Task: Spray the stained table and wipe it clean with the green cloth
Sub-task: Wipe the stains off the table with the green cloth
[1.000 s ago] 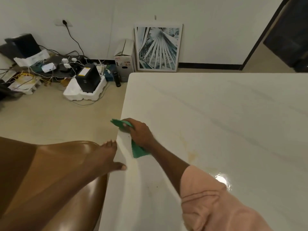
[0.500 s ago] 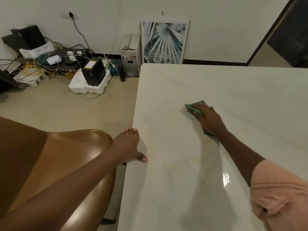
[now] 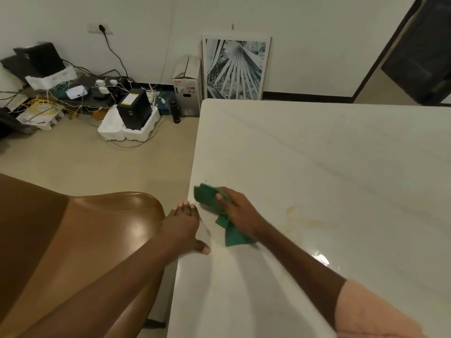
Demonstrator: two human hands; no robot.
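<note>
I see the table (image 3: 329, 167) as a broad white slab with faint grey veining, filling the right side of the view. A pale yellowish stain (image 3: 307, 219) marks its surface to the right of my right wrist, a loose ring with a smear trailing right, and a bright glare spot lies nearer to me beyond the forearm. The green cloth (image 3: 207, 195) lies on the table close to its left edge, crumpled rather than folded; one bunched part pokes out on the far-left side of my fingers and a longer flap trails out near my wrist.

My right hand (image 3: 238, 211) lies palm down on the cloth, pressing it onto the table; the fingers are laid fairly flat over the fabric, and I cannot tell whether any of them pinch it underneath. The arm behind it ends in a pink sleeve (image 3: 371, 311) at the near right corner.

My left hand (image 3: 184, 225) rests on the table's left edge, just beside the cloth but apart from it, fingers straight and together, pointing away from me, thumb spread out onto the tabletop. It holds nothing. Below that arm is a glossy brown chair (image 3: 92, 235).
</note>
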